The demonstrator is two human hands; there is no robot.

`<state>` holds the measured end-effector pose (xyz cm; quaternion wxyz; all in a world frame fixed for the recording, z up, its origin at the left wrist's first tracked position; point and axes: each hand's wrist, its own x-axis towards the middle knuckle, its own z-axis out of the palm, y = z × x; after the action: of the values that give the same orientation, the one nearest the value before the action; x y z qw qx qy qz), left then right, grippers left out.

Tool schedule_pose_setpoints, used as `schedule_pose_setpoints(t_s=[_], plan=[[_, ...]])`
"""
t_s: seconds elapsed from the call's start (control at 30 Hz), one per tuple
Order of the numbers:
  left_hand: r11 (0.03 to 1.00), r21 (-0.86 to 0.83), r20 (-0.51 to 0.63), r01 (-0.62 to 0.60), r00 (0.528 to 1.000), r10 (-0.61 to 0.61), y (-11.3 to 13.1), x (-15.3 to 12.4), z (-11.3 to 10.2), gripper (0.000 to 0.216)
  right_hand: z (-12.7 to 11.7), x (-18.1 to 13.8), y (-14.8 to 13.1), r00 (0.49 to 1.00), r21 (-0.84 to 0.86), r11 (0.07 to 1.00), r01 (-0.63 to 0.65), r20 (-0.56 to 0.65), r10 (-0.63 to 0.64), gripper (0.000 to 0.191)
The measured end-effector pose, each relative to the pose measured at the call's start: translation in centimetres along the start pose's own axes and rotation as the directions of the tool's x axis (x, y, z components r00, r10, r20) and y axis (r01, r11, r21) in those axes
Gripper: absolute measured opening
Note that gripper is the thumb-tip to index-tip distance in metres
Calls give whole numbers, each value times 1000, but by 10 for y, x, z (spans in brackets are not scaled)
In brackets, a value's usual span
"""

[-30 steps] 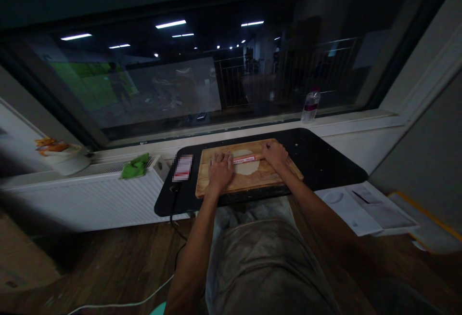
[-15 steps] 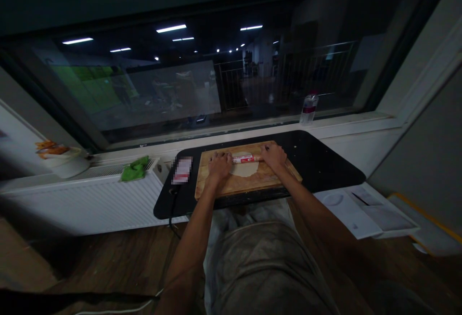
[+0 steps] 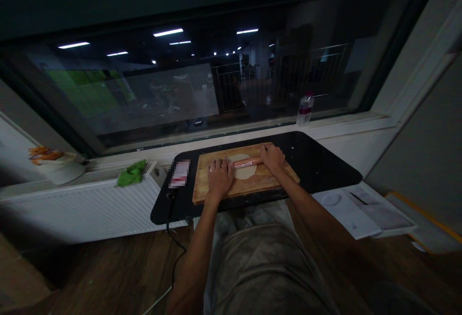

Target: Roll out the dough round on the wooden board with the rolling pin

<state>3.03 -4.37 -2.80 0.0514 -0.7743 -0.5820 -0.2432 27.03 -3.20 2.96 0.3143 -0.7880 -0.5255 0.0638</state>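
Note:
A wooden cutting board [image 3: 202,187] lies on the black table, carrying a thin, roundish sheet of dough [image 3: 246,173]. Across the dough rests a rolling pin [image 3: 244,163], wood-coloured with a red and white printed label. My left hand [image 3: 221,178] covers its left end, fingers curled over the top. Around the right end, close to the board's far right, my right hand [image 3: 273,156] is closed. Both ends of the pin are hidden under my hands. Some dough shows on the near side of the pin and a little beyond it.
The black table [image 3: 325,161] stands against the windowsill. A blurred-out phone-like object [image 3: 179,174] and a black cable [image 3: 168,221] are at its left. Nearby are a green cloth [image 3: 132,174] on the radiator, a white pot [image 3: 65,169], a bottle [image 3: 305,109] and a white box [image 3: 355,211].
The rolling pin has turned, so its label shows differently, and its left end has come nearer to me with my left hand. The view has shifted slightly.

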Motion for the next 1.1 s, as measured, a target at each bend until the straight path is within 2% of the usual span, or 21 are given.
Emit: schedule_pose_setpoints(t_s=[0.1, 0.33, 0.53, 0.73, 0.97, 1.1], plan=[[999, 10, -11, 52, 999, -52, 8, 7, -1, 56, -4, 0, 0, 1000, 15, 1000, -22, -16, 22, 57], [1000, -13, 39, 3, 999, -3, 15, 15, -6, 56, -11, -2, 2, 997, 53, 996, -67, -41, 69, 67], [1000, -13, 123, -9, 992, 11, 21, 1, -19, 55, -9, -1, 1, 996, 41, 996, -85, -37, 86, 65], [1000, -16, 126, -18, 992, 20, 21, -13, -20, 60, -9, -2, -1, 997, 34, 996, -79, -10, 79, 60], [999, -35, 194, -19, 981, 25, 15, 12, -21, 60, -11, -2, -2, 997, 23, 997, -79, -7, 79, 57], [997, 1, 225, -77, 972, 74, 11, 31, -23, 55, -13, -4, -2, 997, 14, 997, -72, -18, 72, 58]])
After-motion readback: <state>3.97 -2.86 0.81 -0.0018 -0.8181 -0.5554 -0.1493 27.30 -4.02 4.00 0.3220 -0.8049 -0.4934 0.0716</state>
